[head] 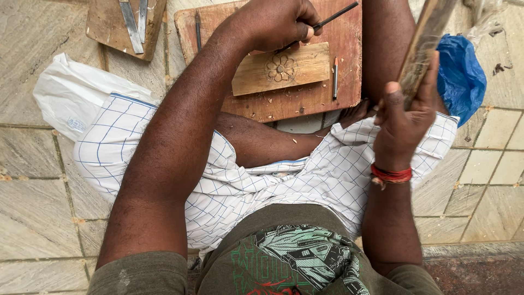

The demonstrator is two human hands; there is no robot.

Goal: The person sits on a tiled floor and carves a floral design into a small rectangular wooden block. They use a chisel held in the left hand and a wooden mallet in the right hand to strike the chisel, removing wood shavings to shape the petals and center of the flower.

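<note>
Left hand (275,22) is clenched around a thin chisel (333,15), tip down at the flower carving (281,68) on the wood block (281,68). Block lies on the red board (305,101), far centre. Right hand (404,117) grips a wooden mallet (423,46), raised, well apart from the chisel.

Risks: block looks unclamped, so a strike could skid it; an off-line blow could hit the left knuckles or gouge the petals.

Containers: blue bag (461,74) far right, white bag (71,95) left; contents hidden.
</note>
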